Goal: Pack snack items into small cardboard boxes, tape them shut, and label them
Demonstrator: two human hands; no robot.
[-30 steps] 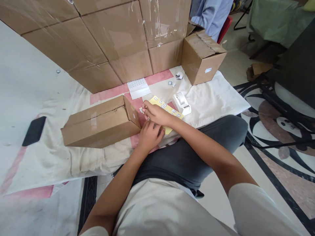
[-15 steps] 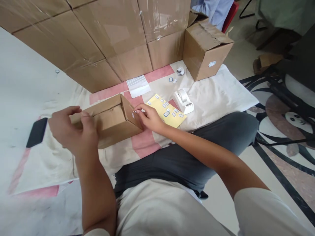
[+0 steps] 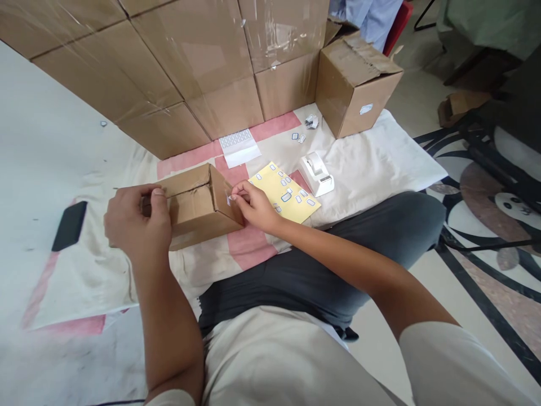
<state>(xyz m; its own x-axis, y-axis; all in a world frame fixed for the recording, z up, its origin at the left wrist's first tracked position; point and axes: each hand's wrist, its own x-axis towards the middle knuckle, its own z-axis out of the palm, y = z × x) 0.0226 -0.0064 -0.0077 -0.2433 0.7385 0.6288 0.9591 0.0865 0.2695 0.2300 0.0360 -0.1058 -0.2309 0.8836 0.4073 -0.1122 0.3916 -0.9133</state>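
A small cardboard box [image 3: 190, 211] lies on the cloth in front of me. My left hand [image 3: 137, 220] grips its left end, thumb on the near top side and fingers wrapped over the far side. At the opposite end, my right hand [image 3: 256, 207] has thumb and forefinger pinched together against the box's end face, beside a small whitish label [image 3: 229, 199]. Whatever is between those fingertips is too small to make out. Just beyond the right hand lies a yellow sheet [image 3: 279, 194] with several small blue-edged stickers, partly covered by that hand.
A white tape dispenser [image 3: 318, 176] stands right of the yellow sheet. Behind are a white label sheet [image 3: 240, 149], crumpled paper scraps [image 3: 311, 121] and stacked cartons [image 3: 203, 62]. A carton with a label [image 3: 359, 84] is at back right; a black phone [image 3: 70, 225] lies left.
My left hand has moved right and closed onto the box's left end. My right fingertips have pressed closer to the label on the end face. The view has shifted slightly.
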